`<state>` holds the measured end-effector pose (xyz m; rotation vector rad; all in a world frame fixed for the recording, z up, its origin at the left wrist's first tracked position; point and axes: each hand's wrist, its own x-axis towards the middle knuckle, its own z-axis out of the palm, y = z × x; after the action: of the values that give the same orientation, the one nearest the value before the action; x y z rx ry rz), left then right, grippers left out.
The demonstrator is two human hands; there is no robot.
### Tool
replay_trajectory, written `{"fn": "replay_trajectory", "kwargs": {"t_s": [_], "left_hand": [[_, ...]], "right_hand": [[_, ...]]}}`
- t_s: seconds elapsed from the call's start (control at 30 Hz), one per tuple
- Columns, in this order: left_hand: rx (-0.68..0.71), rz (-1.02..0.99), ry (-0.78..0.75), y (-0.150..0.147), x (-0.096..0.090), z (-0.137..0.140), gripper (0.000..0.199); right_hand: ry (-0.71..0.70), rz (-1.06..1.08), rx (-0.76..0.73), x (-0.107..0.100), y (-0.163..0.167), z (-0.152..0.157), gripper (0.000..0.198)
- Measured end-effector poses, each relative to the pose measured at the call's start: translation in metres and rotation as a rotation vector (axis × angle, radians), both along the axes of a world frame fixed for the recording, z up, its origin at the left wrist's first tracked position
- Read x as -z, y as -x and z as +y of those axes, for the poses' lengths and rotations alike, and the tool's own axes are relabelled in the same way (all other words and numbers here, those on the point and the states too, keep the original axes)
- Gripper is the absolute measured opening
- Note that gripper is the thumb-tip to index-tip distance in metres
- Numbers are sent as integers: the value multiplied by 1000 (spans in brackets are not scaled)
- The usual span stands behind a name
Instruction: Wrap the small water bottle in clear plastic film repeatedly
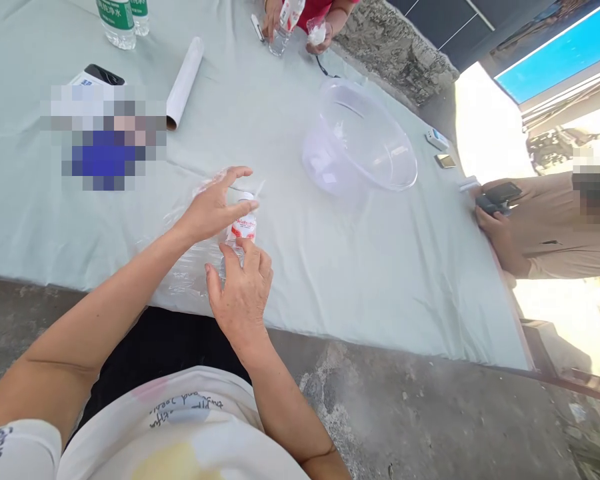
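A small clear plastic bottle [243,228] with a white cap and a red-and-white label lies on the pale cloth, on crumpled clear plastic film [185,270]. My left hand [213,208] is beside its cap end, fingers stretched and spread, the thumb reaching across near the cap. Over the lower end is my right hand [244,288], thumb and fingers apart and loosely bent. The right fingertips are at the bottle's lower part; whether they touch it I cannot tell. Part of the bottle's bottom is hidden behind that hand.
A clear plastic basin [325,163] stands tilted-looking to the right. Beyond my left hand lie a white roll [186,83] and a dark phone [105,73]. Green-labelled water bottles [116,23] stand farther back. Across, a co-worker's hands hold a bottle [283,33]; another person holds a dark device [500,197].
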<state>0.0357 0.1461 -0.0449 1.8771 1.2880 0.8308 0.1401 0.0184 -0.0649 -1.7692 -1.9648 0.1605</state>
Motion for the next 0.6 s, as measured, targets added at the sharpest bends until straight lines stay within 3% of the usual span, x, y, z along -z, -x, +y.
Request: {"fn": "replay_trajectory", "kwargs": {"t_s": [0.07, 0.2, 0.33, 0.43, 0.5, 0.6], "left_hand": [[51, 78, 28, -1, 1, -1, 63], [69, 107, 76, 1, 10, 2, 44], [81, 94, 107, 8, 22, 7, 47], [80, 72, 106, 12, 27, 7, 50], [45, 55, 97, 14, 28, 5, 51], [-43, 5, 107, 16, 30, 3, 49]], "right_hand": [[-3, -33, -19, 0, 0, -1, 31], [-9, -35, -50, -4, -4, -1, 27], [-18, 284, -213, -9, -25, 5, 30], [-45, 559, -25, -5, -44, 16, 33], [-16, 610, 85, 2, -51, 24, 34], [21, 548, -37, 14, -46, 34, 37]]}}
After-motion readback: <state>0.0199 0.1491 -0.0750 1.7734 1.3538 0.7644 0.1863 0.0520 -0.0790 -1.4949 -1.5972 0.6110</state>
